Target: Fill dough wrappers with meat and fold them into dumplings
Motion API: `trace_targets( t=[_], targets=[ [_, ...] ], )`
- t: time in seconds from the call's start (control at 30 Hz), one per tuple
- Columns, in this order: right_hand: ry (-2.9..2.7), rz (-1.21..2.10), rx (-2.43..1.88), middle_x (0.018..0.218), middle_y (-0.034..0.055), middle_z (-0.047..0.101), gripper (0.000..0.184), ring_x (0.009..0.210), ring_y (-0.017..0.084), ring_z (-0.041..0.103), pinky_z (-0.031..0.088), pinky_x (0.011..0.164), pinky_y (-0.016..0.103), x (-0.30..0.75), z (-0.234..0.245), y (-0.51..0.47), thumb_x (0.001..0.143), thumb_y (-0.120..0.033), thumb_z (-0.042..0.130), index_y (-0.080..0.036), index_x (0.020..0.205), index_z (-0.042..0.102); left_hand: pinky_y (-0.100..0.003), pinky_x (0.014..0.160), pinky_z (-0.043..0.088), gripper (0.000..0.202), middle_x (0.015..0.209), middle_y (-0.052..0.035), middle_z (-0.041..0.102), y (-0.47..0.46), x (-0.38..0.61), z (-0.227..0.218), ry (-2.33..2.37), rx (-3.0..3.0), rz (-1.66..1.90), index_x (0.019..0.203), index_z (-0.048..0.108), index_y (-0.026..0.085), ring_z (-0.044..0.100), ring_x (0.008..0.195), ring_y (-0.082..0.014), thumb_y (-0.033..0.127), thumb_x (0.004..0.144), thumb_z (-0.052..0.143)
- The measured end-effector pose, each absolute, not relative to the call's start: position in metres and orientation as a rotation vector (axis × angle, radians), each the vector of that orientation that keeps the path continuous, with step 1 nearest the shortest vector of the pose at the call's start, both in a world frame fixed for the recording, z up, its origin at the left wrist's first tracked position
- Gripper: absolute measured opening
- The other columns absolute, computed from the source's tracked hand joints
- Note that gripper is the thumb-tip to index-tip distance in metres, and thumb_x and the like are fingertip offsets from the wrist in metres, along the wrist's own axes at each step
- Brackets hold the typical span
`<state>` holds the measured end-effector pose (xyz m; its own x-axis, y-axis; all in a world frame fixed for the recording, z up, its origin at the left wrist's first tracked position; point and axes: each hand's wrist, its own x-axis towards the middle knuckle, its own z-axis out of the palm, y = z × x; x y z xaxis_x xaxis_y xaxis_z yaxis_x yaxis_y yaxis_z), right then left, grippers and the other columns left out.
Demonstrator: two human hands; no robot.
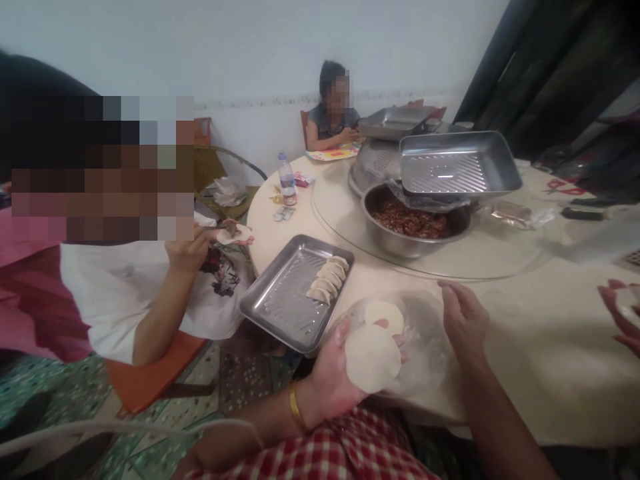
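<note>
The wrapper (373, 359) in the left hand (327, 380) is pale floury white, beside a gold bangle (295, 407) and a red-and-white checked garment (345, 453). The table (525, 333) is cream, the tray (280, 310) silvery steel with a ribbed base, and the filling (410, 221) dark reddish-brown. The chair seat (150, 383) is orange over a green speckled floor (55, 387).

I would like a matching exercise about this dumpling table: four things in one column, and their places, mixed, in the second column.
1 round wrapper
2 folded dumplings
3 brown filling
4 bottle

A in the steel bowl
B lying on the left hand
C upright near the table edge
D in a row on the flat tray

Pairs: 1-B, 2-D, 3-A, 4-C
</note>
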<state>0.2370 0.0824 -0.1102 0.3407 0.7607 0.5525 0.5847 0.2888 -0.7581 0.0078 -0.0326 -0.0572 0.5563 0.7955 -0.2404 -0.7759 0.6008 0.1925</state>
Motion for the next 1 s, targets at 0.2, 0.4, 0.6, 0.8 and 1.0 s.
trace_targets(
  t=[0.2, 0.4, 0.6, 0.8, 1.0],
  targets=[
    [-1.315, 0.201, -1.372, 0.093, 0.0100, 0.075, 0.030, 0.093, 0.025, 0.068, 0.052, 0.090, 0.045, 0.238, -0.108, 0.083, 0.084, -0.039, 0.054, -0.018, 0.090, 0.073, -0.042, 0.106, 0.028, 0.060, 0.115, -0.0179, 0.070, -0.034, 0.007, -0.057, 0.324, 0.070, 0.925, 0.118, 0.067, 0.012, 0.064, 0.105, -0.0303, 0.061, 0.088, 0.048],
    [-1.573, 0.117, -1.157, 0.088, 0.0066, 0.073, 0.023, 0.085, 0.021, 0.067, 0.053, 0.079, 0.037, 0.210, -0.047, 0.085, 0.088, -0.036, 0.056, -0.022, 0.090, 0.073, -0.040, 0.103, 0.032, 0.058, 0.117, -0.0174, 0.070, -0.037, -0.002, -0.053, 0.315, 0.042, 0.946, 0.113, 0.070, 0.012, 0.065, 0.104, -0.0298, 0.060, 0.089, 0.047],
    [-2.022, 0.024, -0.685, 0.085, 0.0044, 0.071, 0.019, 0.079, 0.019, 0.061, 0.050, 0.074, 0.035, 0.108, 0.020, 0.097, 0.091, -0.025, 0.056, -0.024, 0.096, 0.074, -0.040, 0.099, 0.037, 0.057, 0.107, -0.0157, 0.074, -0.046, -0.021, -0.052, 0.286, -0.028, 1.002, 0.115, 0.070, 0.008, 0.068, 0.099, -0.0291, 0.055, 0.091, 0.047],
    [-2.329, 0.016, -0.444, 0.078, 0.0050, 0.065, 0.021, 0.078, 0.019, 0.055, 0.046, 0.074, 0.032, -0.009, 0.040, 0.121, 0.094, -0.023, 0.051, -0.020, 0.095, 0.072, -0.039, 0.093, 0.042, 0.059, 0.113, -0.0160, 0.073, -0.058, -0.052, -0.052, 0.255, -0.045, 1.063, 0.116, 0.070, 0.011, 0.068, 0.102, -0.0294, 0.057, 0.093, 0.041],
    [-2.741, -0.143, -0.431, 0.089, 0.0096, 0.066, 0.026, 0.086, 0.021, 0.054, 0.042, 0.078, 0.032, -0.122, 0.060, 0.132, 0.097, -0.021, 0.046, -0.014, 0.096, 0.071, -0.041, 0.098, 0.042, 0.058, 0.103, -0.0157, 0.075, -0.066, -0.081, -0.050, 0.278, -0.203, 1.156, 0.113, 0.071, 0.010, 0.068, 0.101, -0.0287, 0.055, 0.094, 0.039]
  ],
)
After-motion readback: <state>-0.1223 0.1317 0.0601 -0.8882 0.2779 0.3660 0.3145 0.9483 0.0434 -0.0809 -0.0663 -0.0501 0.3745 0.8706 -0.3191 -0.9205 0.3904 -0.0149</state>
